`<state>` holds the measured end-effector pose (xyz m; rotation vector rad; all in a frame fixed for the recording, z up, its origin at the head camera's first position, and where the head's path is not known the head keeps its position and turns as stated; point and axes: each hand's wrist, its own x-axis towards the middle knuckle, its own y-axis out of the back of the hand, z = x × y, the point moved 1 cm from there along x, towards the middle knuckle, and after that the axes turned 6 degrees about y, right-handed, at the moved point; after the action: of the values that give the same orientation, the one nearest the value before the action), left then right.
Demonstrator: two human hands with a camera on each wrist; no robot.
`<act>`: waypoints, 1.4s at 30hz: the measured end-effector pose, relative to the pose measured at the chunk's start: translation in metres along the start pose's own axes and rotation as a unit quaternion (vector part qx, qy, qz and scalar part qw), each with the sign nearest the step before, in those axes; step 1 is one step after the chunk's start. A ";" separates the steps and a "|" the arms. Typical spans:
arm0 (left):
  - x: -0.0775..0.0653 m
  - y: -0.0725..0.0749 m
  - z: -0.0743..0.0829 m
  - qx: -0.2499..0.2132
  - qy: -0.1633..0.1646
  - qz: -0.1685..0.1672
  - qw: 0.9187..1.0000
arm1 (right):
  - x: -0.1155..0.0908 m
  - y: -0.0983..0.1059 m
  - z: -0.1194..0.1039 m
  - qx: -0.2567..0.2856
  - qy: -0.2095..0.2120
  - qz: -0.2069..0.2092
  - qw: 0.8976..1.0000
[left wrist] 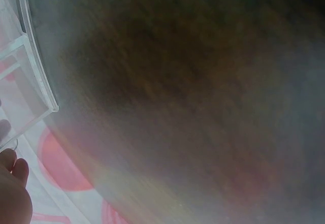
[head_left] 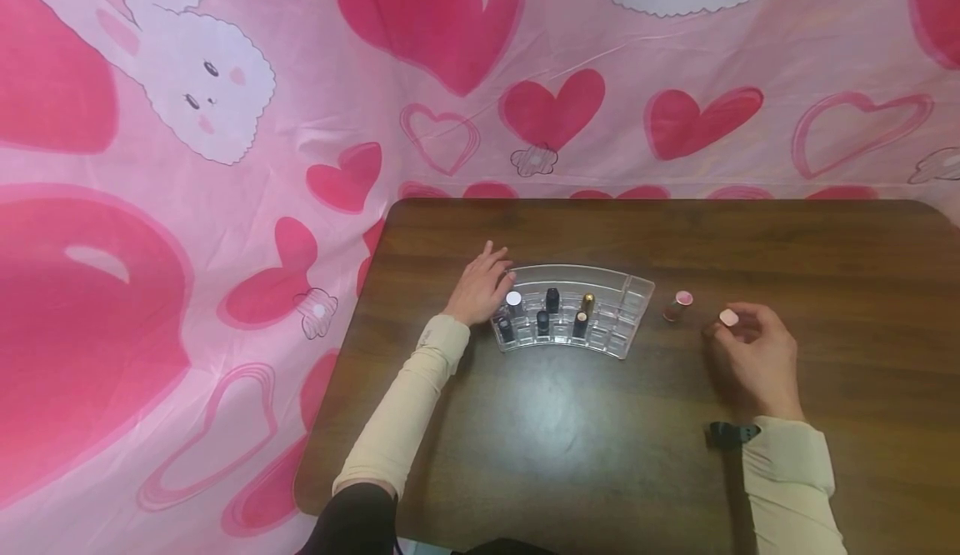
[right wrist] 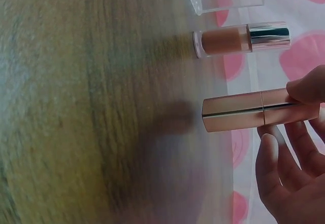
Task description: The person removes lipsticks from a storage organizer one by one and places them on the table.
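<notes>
My right hand (head_left: 765,359) pinches a rose-gold lipstick tube (right wrist: 233,113) between thumb and fingers, upright close over the table at the right. Beside it stands a lip gloss tube (head_left: 678,305) with a silvery cap and brownish-pink body, between the held lipstick and a clear curved organizer (head_left: 639,297). My left hand (head_left: 478,288) lies at the organizer's left end, fingers extended along its far corner and holding nothing. In the organizer's slots stand several lipsticks: a white-topped one (head_left: 513,300), a gold one (head_left: 588,302) and black ones such as this tube (head_left: 552,298).
The brown wooden table (head_left: 555,455) has its far edge against a pink heart-patterned cloth (head_left: 450,138), which also hangs along the left side. A dark strap (head_left: 731,434) sits at my right wrist. Slots at the organizer's right end hold no tubes.
</notes>
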<state>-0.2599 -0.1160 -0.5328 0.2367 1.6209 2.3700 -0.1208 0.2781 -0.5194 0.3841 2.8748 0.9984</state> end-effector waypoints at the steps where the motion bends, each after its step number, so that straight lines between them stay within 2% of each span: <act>1: 0.000 0.000 0.000 0.001 -0.001 0.001 1.000 | 0.000 0.000 0.000 -0.001 0.000 0.000 1.000; 13: 0.001 -0.001 -0.003 0.001 -0.013 0.008 1.000 | 0.006 -0.003 0.004 -0.009 -0.006 0.012 1.000; 27: 0.001 -0.002 -0.001 0.004 -0.009 0.010 1.000 | 0.010 -0.003 0.003 -0.025 0.008 0.032 0.999; 42: 0.001 0.000 -0.002 0.009 -0.024 0.016 1.000 | 0.011 -0.002 0.004 -0.020 -0.013 -0.002 1.000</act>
<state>-0.2615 -0.1169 -0.5336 0.3231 1.6299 2.3548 -0.1317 0.2818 -0.5239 0.3848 2.8264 1.0411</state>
